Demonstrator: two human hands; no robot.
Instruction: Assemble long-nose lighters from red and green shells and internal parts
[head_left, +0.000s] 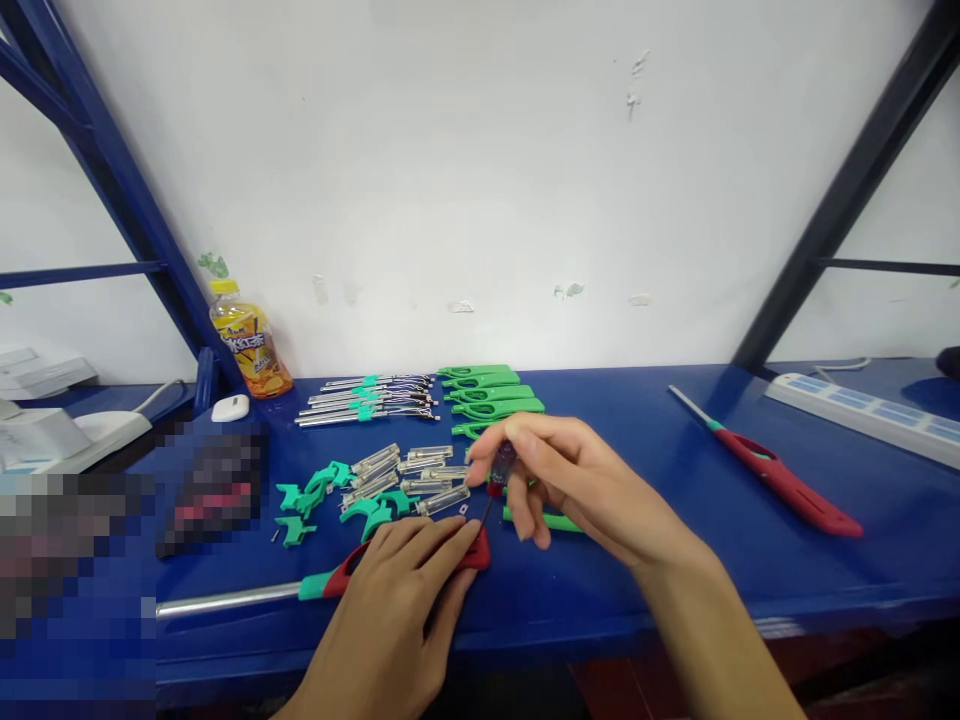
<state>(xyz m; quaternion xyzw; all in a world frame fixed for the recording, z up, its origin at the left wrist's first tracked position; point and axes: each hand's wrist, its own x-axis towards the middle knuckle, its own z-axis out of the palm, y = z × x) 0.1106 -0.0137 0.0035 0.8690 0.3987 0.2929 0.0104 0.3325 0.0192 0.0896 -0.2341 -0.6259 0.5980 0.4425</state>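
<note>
Near the table's front edge lies a red and teal gas lighter point(341, 578) with a long metal tube pointing left. My left hand point(409, 590) is wrapped over its red handle and covers much of it. In my right hand point(559, 470) is a small screwdriver point(502, 465) with a dark red handle, held between thumb and fingers. Its thin shaft slants down to the end of the lighter's handle; the very tip is hard to make out. Just behind my hands are several clear fuel tanks point(442, 498) and teal triggers point(367, 515).
Several green handle shells point(487, 392) and metal tubes with wires point(367, 398) lie toward the wall. A second red lighter point(780, 480) rests at right, before a power strip point(870, 410). A drink bottle point(251, 345) and white earphone case point(230, 408) stand at left on the blue table point(637, 420).
</note>
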